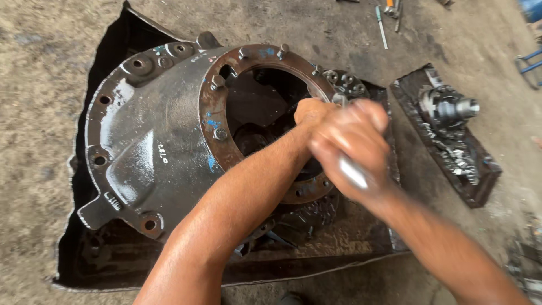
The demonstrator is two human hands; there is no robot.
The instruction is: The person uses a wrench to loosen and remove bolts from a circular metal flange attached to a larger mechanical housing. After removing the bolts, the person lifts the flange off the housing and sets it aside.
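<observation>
A big dark metal housing (147, 130) with a rusty round flange (214, 121) and several studs lies on a black sheet on the ground. My left hand (309, 110) rests at the flange's right rim, closed on something I cannot make out. My right hand (353, 144) is blurred just beside it and grips a shiny metal tool (353, 172) whose handle sticks out below my fist. The tool's tip is hidden behind my hands, near the studs (344, 79) on the rim.
A dark tray (477, 186) holding greasy gear parts (449, 107) lies to the right. Loose hand tools (383, 25) lie on the dirt at the top. A blue metal frame (530, 62) shows at the far right edge.
</observation>
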